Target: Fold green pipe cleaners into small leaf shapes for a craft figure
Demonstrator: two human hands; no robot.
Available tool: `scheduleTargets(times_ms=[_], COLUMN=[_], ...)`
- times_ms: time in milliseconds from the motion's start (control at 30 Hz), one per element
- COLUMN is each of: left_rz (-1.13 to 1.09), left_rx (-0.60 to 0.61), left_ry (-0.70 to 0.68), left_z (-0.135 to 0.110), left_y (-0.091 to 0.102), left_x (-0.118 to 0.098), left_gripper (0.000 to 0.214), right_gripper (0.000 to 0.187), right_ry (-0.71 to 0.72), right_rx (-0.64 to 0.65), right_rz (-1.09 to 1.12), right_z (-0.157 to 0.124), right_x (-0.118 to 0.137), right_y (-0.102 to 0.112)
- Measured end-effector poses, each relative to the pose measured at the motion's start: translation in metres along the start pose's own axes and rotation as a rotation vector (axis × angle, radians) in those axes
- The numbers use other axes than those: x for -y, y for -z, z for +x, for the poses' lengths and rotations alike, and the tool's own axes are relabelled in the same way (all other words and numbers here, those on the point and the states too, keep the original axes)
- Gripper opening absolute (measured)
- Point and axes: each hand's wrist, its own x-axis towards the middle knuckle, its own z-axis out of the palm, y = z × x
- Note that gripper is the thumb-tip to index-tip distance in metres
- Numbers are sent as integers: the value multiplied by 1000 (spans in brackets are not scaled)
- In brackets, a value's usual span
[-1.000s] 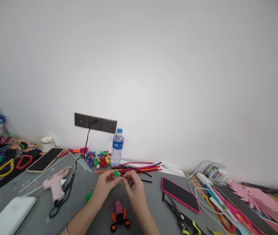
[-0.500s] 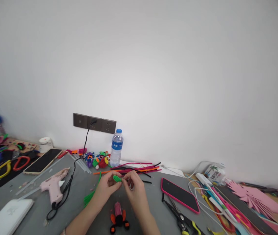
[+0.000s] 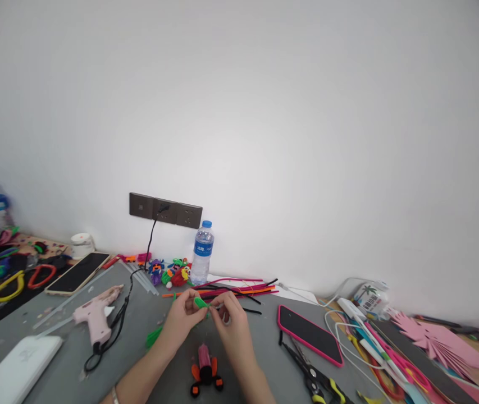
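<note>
A small bright green pipe-cleaner piece (image 3: pixel 200 303) is pinched between both of my hands above the grey table. My left hand (image 3: pixel 184 315) grips it from the left, thumb and fingers closed. From the right, my right hand (image 3: pixel 227 317) pinches its end with the fingertips. Just below my hands lies a small pipe-cleaner figure (image 3: pixel 205 359) with a pink body and orange and black parts. More green pipe cleaners (image 3: pixel 154 336) lie beside my left wrist, partly hidden by it. Beyond my hands is a bundle of pink, orange and black pipe cleaners (image 3: pixel 247 289).
On the left are a pink glue gun (image 3: pixel 96 317), a white power bank (image 3: pixel 18 370) and a phone (image 3: pixel 78 273). A pink-cased phone (image 3: pixel 310 335) and pliers (image 3: pixel 310 373) lie on the right. A water bottle (image 3: pixel 202 252) stands by the wall near small colourful figures (image 3: pixel 172 272).
The green piece has tilted slightly in my fingers, both hands still pinching it. The view has shifted a little, so the left-side things appear farther right.
</note>
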Motion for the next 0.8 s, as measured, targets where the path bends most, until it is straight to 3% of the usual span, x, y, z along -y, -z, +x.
scheduleTargets(times_ms=[467, 800], left_rz=[25, 147], left_rx=[52, 80], left_ry=[-91, -109], left_z=[3, -1], left_y=[2, 4], left_x=[13, -4], left_gripper=[27, 21], right_gripper=[15, 13], right_ry=[140, 4], right_rx=[-83, 55], right_rz=[-278, -47], right_z=[-5, 5], right_x=[-1, 3], right_y=[-3, 8])
